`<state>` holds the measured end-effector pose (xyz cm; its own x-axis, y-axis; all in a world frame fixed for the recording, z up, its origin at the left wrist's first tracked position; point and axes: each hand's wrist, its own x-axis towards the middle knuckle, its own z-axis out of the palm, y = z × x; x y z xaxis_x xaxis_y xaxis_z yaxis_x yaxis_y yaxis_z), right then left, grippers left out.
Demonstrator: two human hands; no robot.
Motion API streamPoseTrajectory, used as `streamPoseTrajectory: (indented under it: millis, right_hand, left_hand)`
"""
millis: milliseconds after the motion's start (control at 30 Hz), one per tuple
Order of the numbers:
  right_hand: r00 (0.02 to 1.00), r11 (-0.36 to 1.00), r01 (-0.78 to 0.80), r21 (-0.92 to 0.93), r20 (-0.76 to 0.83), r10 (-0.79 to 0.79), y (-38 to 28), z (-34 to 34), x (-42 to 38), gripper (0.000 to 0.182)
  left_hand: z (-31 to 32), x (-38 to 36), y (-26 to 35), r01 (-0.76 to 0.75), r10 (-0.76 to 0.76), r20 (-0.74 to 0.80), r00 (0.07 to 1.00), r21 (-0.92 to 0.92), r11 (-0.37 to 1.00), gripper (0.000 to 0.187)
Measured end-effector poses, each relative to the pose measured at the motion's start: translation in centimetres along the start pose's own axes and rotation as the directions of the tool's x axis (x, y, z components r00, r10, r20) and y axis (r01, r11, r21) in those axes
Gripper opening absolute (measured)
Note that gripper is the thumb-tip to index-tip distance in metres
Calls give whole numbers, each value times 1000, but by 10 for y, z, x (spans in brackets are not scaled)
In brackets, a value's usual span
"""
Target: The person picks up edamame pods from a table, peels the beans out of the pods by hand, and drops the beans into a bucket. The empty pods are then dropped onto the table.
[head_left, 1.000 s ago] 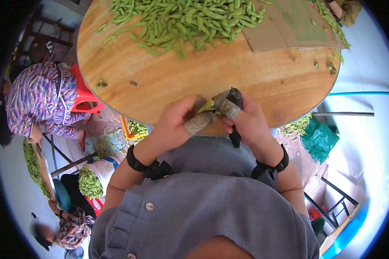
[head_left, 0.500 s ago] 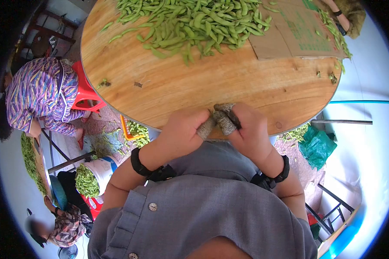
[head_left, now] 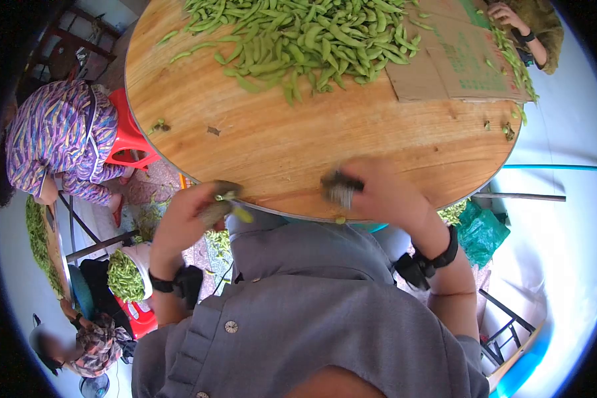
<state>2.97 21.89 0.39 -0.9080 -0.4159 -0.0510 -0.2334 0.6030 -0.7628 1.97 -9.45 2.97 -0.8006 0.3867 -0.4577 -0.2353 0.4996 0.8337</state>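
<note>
Fabric-like finger covers are on the fingers of both hands. My left hand [head_left: 182, 222] is at the table's near-left edge, its covered fingertips around a green pod piece [head_left: 242, 213], blurred by motion. My right hand [head_left: 381, 191] hovers over the near edge of the wooden table [head_left: 298, 139]. Its covered fingers are curled and smeared, so whether they hold anything is not clear. A small green bit [head_left: 340, 220] shows at the table edge below it. Farther up the table lies a large heap of green soybean pods [head_left: 312, 43], apart from both hands.
Flattened cardboard [head_left: 444, 69] lies at the table's far right, near another person's hand [head_left: 504, 14]. Two people sit at the left, one by a red stool [head_left: 121, 129]. A bucket of pods [head_left: 127, 273] stands at lower left; a green bag [head_left: 481, 232] lies at right.
My hands were together at the table edge and have parted. The left moved left and down toward my body; the right stayed near its place. The other person's hand at upper right shows more.
</note>
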Motion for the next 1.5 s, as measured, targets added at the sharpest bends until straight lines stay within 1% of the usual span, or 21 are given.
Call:
streamPoseTrajectory:
  millis: [133, 233, 333, 400, 533, 600, 667, 700, 800, 833, 933, 1000, 1033, 1067, 1100, 1133, 1200, 1267, 1333, 1433, 1500]
  right_hand:
    - [954, 984, -93, -153, -298, 44, 13, -11, 55, 16]
    - [888, 929, -223, -297, -455, 68, 27, -5, 84, 24]
    - [876, 923, -204, -327, -482, 23, 34, 1, 92, 24]
    - [924, 925, -164, -342, -382, 23, 32, 1, 85, 23]
    - [927, 954, -128, -271, -375, 18, 25, 0, 49, 23]
    - [891, 968, -234, 86, -380, 249, 19, -3, 22, 26]
    - [833, 898, -368, 240, -344, 434, 20, -10, -12, 28]
    - [815, 904, -345, 253, -398, 422, 22, -14, -33, 26]
    - [718, 897, -217, 385, -560, 414, 33, -24, -99, 22]
    - [677, 892, -274, 358, -587, 444, 42, -31, -122, 22]
    - [500, 800, -589, 115, -726, 472, 58, -55, -167, 27]
    - [315, 709, -693, 127, -832, 457, 55, -59, -177, 29]
    - [302, 742, -623, 247, -799, 520, 48, -60, -177, 32]
    - [293, 738, -625, 255, -799, 525, 37, -59, -172, 32]
    - [422, 813, -464, 351, -720, 551, 23, -56, -160, 34]
    - [550, 841, -290, 457, -639, 537, 12, -51, -147, 36]
    - [711, 779, -265, 568, -431, 556, -6, -37, -113, 42]
    - [857, 790, -190, 582, -295, 423, -6, -22, -81, 42]
    - [904, 787, -204, 582, -198, 380, -15, -14, -53, 38]
    - [938, 861, -138, 489, -214, 272, 4, 8, -25, 32]
    - [929, 904, -91, 418, -291, 228, 17, 17, -19, 28]
  left_hand:
    - [-36, -27, -33, -28, 73, -124, 990, 335, 942, 26]
    - [-42, -36, -28, -125, 246, -72, 967, 708, 695, 25]
    - [-25, -13, -9, -112, 421, -245, 873, 740, 664, 22]
    - [-8, 15, 13, -140, 416, -269, 868, 672, 727, 20]
    - [30, 89, 47, -329, 688, -202, 697, 762, 558, 18]
    - [45, 120, 59, -216, 700, -255, 667, 832, 510, 19]
    - [50, 143, 64, -137, 644, -244, 725, 865, 483, 20]
    - [51, 148, 64, -56, 578, -238, 780, 895, 443, 23]
    - [52, 151, 60, -103, 567, -245, 787, 853, 511, 25]
    - [51, 152, 55, -107, 564, -236, 791, 855, 508, 25]
    - [49, 153, 42, -200, 664, -204, 719, 854, 479, 23]
    - [53, 139, 50, -350, 834, -228, 502, 829, 437, 21]
    - [55, 128, 57, -357, 836, -219, 503, 828, 432, 21]
    - [56, 113, 65, -404, 660, -260, 705, 618, 674, 18]
    - [58, 101, 68, -354, 447, -216, 868, 362, 862, 15]
    - [61, 96, 65, -358, 450, -206, 869, 367, 859, 15]
    - [66, 90, 54, -243, 261, 22, 965, -301, 922, 15]
    - [71, 86, 47, -204, 238, 45, 970, -376, 904, 15]
    - [73, 84, 41, -160, 210, 62, 976, -451, 878, 14]
    - [74, 85, 38, -113, 132, 4, 991, -493, 863, 13]
    - [76, 83, 33, -177, 220, 33, 975, -483, 858, 14]
